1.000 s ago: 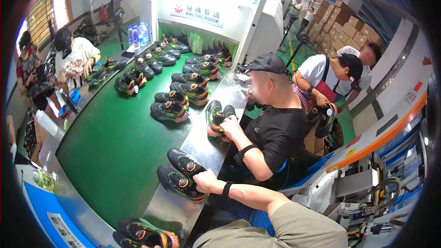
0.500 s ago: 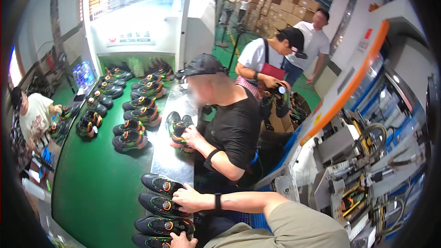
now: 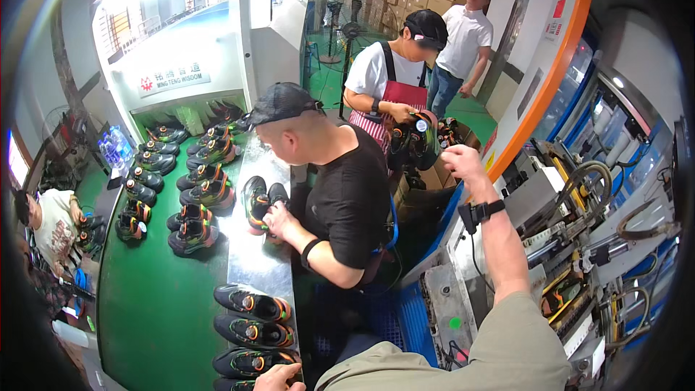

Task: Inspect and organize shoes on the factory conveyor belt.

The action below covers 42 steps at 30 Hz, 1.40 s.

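My right hand (image 3: 460, 161) is raised at arm's length, a black watch on its wrist. Its fingers are curled and I see nothing in them. It hangs just right of dark shoes on a rack (image 3: 418, 143) beside the moulding machine (image 3: 579, 195). My left hand (image 3: 279, 378) shows only partly at the lower edge. It touches the heel end of a black shoe with orange and green trim (image 3: 250, 362) on the metal ledge (image 3: 253, 261); its grip is hidden. Two more such shoes (image 3: 252, 318) lie just beyond.
A person in a black shirt and cap (image 3: 340, 195) sits ahead, handling a shoe (image 3: 255, 203). A person in a red apron (image 3: 394, 80) works at the rack. Several shoe pairs ride the green conveyor (image 3: 145, 304). Another person (image 3: 51, 221) sits at far left. Cardboard boxes are stacked behind.
My right arm has lifted off the shoes on the ledge and swung up to the right toward the rack. My view has turned right. My left hand stays by the nearest shoe.
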Available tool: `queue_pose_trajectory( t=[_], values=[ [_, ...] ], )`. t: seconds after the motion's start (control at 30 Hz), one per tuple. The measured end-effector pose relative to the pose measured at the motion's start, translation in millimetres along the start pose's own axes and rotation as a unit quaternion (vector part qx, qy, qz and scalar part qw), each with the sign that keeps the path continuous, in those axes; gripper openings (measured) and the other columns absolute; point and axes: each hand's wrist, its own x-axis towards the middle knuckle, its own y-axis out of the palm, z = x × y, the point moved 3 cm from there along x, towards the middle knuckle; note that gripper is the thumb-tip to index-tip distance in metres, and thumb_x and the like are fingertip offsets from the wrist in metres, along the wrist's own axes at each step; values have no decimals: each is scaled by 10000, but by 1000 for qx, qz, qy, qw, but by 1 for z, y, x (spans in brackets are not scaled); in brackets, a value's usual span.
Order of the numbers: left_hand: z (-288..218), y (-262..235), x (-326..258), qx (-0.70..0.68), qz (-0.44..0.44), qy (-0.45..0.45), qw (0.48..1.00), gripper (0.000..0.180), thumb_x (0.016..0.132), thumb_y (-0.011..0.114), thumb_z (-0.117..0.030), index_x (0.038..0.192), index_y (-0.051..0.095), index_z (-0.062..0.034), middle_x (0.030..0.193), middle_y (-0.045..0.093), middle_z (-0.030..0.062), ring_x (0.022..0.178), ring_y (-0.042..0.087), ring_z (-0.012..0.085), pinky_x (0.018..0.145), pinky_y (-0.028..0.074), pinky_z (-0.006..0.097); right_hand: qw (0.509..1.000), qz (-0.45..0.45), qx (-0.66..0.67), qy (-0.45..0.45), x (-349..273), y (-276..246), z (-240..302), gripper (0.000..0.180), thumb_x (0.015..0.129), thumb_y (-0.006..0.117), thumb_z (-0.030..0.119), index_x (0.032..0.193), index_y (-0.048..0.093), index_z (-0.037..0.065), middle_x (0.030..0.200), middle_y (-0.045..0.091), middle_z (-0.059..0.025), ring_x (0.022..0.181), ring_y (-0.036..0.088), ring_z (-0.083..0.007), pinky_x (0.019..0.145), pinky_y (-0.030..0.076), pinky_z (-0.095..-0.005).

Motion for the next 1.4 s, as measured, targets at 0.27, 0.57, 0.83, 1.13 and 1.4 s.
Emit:
queue_pose_trajectory(
  t=[0.27,0.57,0.83,1.13,1.4],
  values=[
    [-154,-12,164,-84,155,133,975,458,739,776,-118,1181,684,-36,1234,621,245,1087,668,343,903,557,397,982,-26,49,181,105,-30,-96,341,828,725,462,958,619,165,805,499,45,693,480,-114,657,402,-394],
    [-244,96,387,-235,203,115,943,583,909,590,-37,1446,391,70,1371,552,220,1232,578,270,1016,484,339,959,-86,101,250,160,-56,-152,729,845,620,643,1324,497,107,1165,468,-95,1023,426,-282,881,311,-524],
    [-272,129,501,-202,-4,201,959,648,812,673,-179,1364,463,89,1247,621,250,1185,596,339,1018,459,382,958,-97,162,213,186,-90,-152,814,877,495,754,1363,534,102,1282,580,-76,1159,515,-269,988,336,-551],
    [-274,139,491,-443,203,87,869,902,750,675,-16,1539,239,10,1304,541,119,1184,547,200,1010,444,302,858,164,431,226,179,-6,-195,906,927,458,719,1497,383,19,1371,546,-177,1178,575,-323,994,479,-472],
    [-238,173,500,-132,54,182,973,926,582,836,-251,1354,442,75,1469,394,272,1417,360,346,1169,290,364,747,264,515,326,124,49,-213,606,958,558,544,1262,595,20,1031,721,-154,945,703,-271,892,565,-387]
  ],
)
